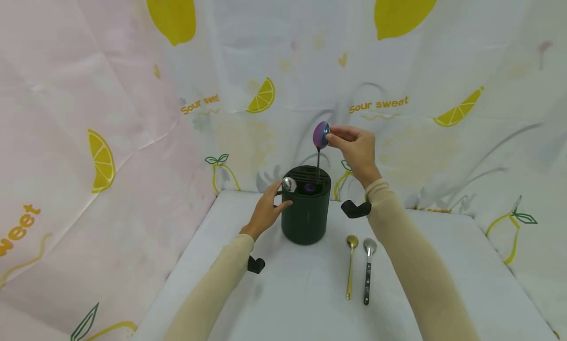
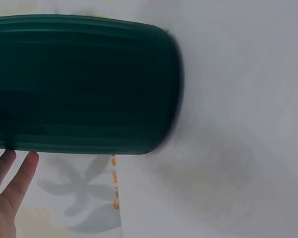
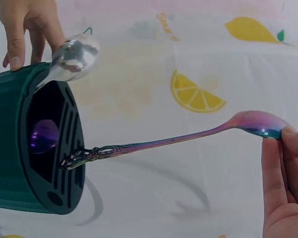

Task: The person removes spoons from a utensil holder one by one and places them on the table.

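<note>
My right hand [image 1: 358,149] pinches a rainbow-coloured spoon [image 3: 174,140] by its bowl, above a dark green utensil holder [image 1: 304,220]. The spoon's ornate handle points down, and its end overlaps the slotted top in the right wrist view. Against the holder's left side near the rim rests my left hand [image 1: 266,210], fingers fairly straight, thumb toward the front. A silver spoon [image 3: 75,57] stands in the holder beside that hand, bowl up. Deeper in the open compartment shows a purple spoon bowl [image 3: 44,136]; the rest of it is hidden.
On the white table [image 1: 283,292], right of the holder, lie a gold spoon [image 1: 350,267] and a silver spoon with a black handle [image 1: 368,272], side by side. A lemon-printed cloth [image 1: 283,60] hangs behind the table and to the left.
</note>
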The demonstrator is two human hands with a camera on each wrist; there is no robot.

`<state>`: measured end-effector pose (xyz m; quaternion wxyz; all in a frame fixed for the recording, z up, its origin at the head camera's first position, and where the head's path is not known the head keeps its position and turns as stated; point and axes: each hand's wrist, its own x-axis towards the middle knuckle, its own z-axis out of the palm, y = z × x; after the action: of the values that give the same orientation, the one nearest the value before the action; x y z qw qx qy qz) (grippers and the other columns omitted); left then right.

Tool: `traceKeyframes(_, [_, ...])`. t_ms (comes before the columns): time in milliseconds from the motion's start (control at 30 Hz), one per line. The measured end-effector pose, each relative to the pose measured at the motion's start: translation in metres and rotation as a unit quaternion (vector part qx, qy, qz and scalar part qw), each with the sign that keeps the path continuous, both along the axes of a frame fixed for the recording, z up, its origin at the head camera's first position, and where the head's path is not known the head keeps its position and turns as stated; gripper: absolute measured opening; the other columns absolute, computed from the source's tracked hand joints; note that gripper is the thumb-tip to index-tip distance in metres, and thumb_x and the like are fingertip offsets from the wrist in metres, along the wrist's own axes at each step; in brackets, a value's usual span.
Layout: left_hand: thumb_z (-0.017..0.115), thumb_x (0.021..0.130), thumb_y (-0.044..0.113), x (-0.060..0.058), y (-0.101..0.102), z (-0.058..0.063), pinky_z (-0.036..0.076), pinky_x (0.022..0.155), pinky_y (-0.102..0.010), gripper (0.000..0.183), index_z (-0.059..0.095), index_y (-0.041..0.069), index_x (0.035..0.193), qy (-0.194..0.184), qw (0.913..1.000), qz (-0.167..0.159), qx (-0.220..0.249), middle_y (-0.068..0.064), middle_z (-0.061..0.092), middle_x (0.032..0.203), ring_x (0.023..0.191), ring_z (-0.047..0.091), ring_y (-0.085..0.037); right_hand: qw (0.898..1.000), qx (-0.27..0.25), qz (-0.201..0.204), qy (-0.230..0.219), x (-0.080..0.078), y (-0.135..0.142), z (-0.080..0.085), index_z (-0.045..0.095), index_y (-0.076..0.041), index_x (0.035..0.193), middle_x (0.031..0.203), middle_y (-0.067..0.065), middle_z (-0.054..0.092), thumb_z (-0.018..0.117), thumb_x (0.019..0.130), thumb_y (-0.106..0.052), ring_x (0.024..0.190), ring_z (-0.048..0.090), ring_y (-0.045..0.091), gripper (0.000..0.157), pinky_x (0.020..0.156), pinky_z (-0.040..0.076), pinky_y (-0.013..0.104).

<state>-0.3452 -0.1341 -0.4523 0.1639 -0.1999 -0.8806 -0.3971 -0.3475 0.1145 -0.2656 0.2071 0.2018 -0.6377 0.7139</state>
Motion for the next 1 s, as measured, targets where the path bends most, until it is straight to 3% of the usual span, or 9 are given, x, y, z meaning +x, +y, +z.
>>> traceKeyframes(300, [0.068,0.091,0.031,-0.001,0.0,-0.004,0.056,0.083,-0.036,0.075,0.029,0.016,0.154,0.035,0.9993,-0.016,0.001,-0.01,0.039,0.15,0.122,0.054,-0.026,1.0,0.003,-0.016,0.003,0.004,0.019,0.009,0.071,0.011,0.102,0.088,0.01,0.074,0.078,0.081,0.0,0.074,0.073,0.021,0.025,0.08,0.057,0.029])
traceKeyframes(533, [0.068,0.092,0.034,-0.004,-0.001,-0.003,0.055,0.085,-0.037,0.075,0.029,0.019,0.154,0.027,0.9996,-0.009,0.001,-0.008,0.039,0.15,0.124,0.053,-0.024,1.0,0.0,-0.03,-0.003,0.008,0.042,0.011,0.071,0.012,0.101,0.085,0.008,0.074,0.079,0.08,-0.001,0.072,0.073,0.02,0.026,0.076,0.057,0.027])
traceKeyframes(800, [0.067,0.092,0.036,-0.006,-0.001,-0.004,0.055,0.086,-0.039,0.074,0.03,0.02,0.154,0.016,0.9998,-0.006,0.008,-0.007,0.038,0.151,0.125,0.052,-0.023,0.997,0.023,-0.061,-0.032,0.014,0.074,-0.009,0.068,0.015,0.104,0.085,0.004,0.073,0.079,0.081,-0.002,0.071,0.072,0.018,0.031,0.071,0.057,0.025])
traceKeyframes(1000, [0.068,0.092,0.035,-0.006,-0.002,-0.004,0.054,0.087,-0.04,0.074,0.03,0.018,0.154,0.021,0.9997,-0.009,0.006,-0.009,0.039,0.15,0.124,0.053,-0.024,0.997,0.014,-0.06,-0.05,0.019,0.096,-0.026,0.066,0.018,0.106,0.086,0.004,0.074,0.077,0.082,-0.001,0.072,0.072,0.016,0.033,0.071,0.057,0.024])
